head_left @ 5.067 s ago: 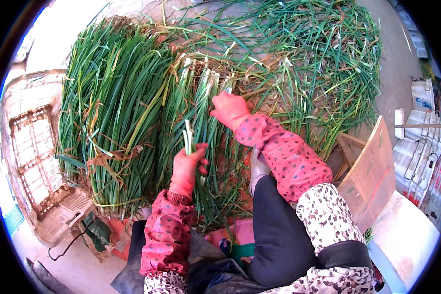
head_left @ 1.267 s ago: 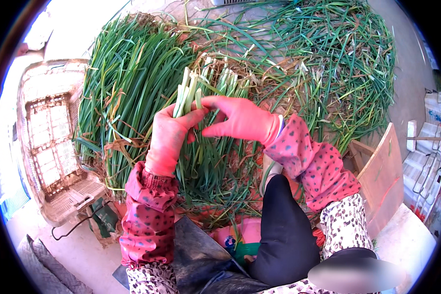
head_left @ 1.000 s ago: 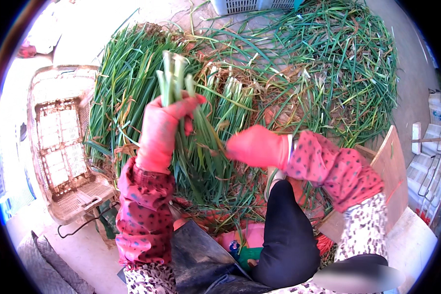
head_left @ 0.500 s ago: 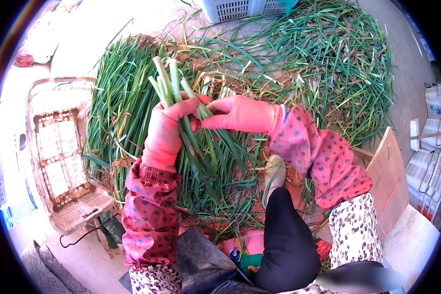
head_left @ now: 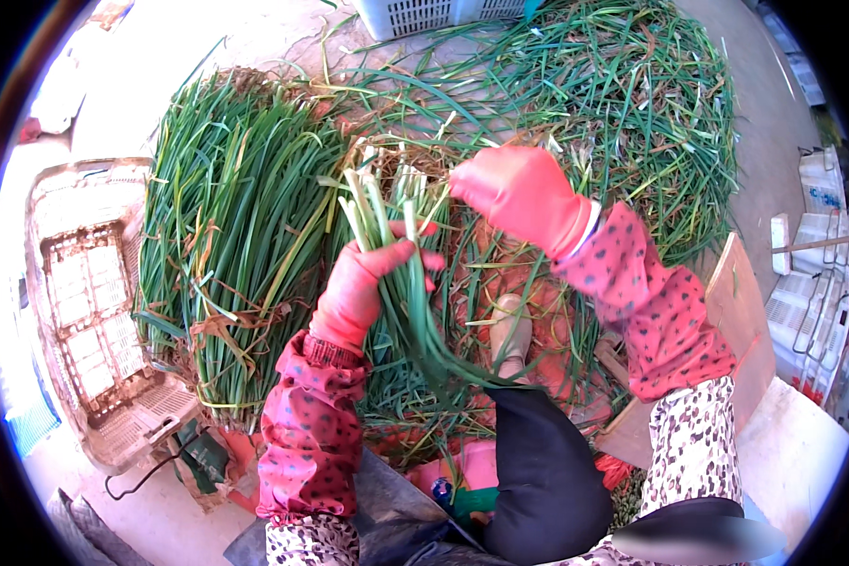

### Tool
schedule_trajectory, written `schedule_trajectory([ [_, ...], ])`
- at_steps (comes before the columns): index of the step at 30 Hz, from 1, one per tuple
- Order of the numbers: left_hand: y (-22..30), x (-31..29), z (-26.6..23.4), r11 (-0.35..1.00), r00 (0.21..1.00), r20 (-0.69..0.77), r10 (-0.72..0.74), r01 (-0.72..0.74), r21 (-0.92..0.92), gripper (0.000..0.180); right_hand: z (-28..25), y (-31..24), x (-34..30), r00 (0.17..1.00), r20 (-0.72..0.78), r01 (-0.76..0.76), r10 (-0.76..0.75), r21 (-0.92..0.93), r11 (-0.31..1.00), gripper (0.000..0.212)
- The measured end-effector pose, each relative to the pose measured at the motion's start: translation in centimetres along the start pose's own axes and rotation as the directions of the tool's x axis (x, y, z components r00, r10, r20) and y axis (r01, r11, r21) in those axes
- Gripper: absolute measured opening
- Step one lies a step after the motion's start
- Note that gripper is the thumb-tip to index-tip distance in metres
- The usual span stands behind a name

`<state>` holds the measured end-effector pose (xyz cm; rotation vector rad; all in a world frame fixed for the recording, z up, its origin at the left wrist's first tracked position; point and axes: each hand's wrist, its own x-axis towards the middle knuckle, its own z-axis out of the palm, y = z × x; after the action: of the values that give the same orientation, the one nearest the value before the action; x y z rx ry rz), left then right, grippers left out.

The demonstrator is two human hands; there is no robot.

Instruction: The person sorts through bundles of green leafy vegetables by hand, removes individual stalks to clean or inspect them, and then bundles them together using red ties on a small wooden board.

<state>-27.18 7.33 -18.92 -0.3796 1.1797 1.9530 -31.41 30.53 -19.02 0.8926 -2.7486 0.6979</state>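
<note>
My left hand [head_left: 354,288], in a pink rubber glove, is closed around a small bunch of leafy stalks [head_left: 410,302] that look like green garlic. Their pale cut ends point up and away from me; the long green leaves hang down toward my knee. My right hand [head_left: 524,193], gloved alike, is raised to the right of the bunch, apart from it. Its fingers are curled together, and anything between them is hidden. Beyond and left of my left hand lies a thick, aligned pile of the same stalks [head_left: 236,208].
A loose heap of green leaves [head_left: 632,123] spreads at the far right. On the left stands a dirty plastic crate [head_left: 113,415], and a grey-white crate [head_left: 415,21] is at the far edge. A wooden board [head_left: 740,321] leans by my right arm. My shoe [head_left: 511,330] rests among scraps.
My right hand has drawn away from the bunch, upward and right, with its fingers now curled. My left hand still holds the stalks and sits slightly lower and further right in view.
</note>
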Motion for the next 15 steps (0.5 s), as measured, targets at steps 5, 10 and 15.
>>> schedule_trajectory([
  [5, -2.9, 0.6, -0.3, 0.995, 0.99, 0.113, -0.089, 0.093, -0.031, 0.043, -2.1, 7.1, -2.1, 0.858, 0.26, -0.399, 0.443, -0.204, 0.894, 0.024],
  [10, -4.0, 1.2, 0.2, 0.984, 0.972, 0.188, -0.138, 0.156, -0.088, 0.046, -1.3, 1.9, 0.4, 0.896, 0.272, -0.429, 0.351, 0.323, 0.843, 0.041],
  [15, -5.2, 2.6, -2.4, 0.983, 0.956, 0.278, -0.099, 0.137, -0.122, 0.039, 5.0, -5.4, 1.8, 0.908, 0.419, -0.29, 0.0, 0.627, 0.723, 0.032],
])
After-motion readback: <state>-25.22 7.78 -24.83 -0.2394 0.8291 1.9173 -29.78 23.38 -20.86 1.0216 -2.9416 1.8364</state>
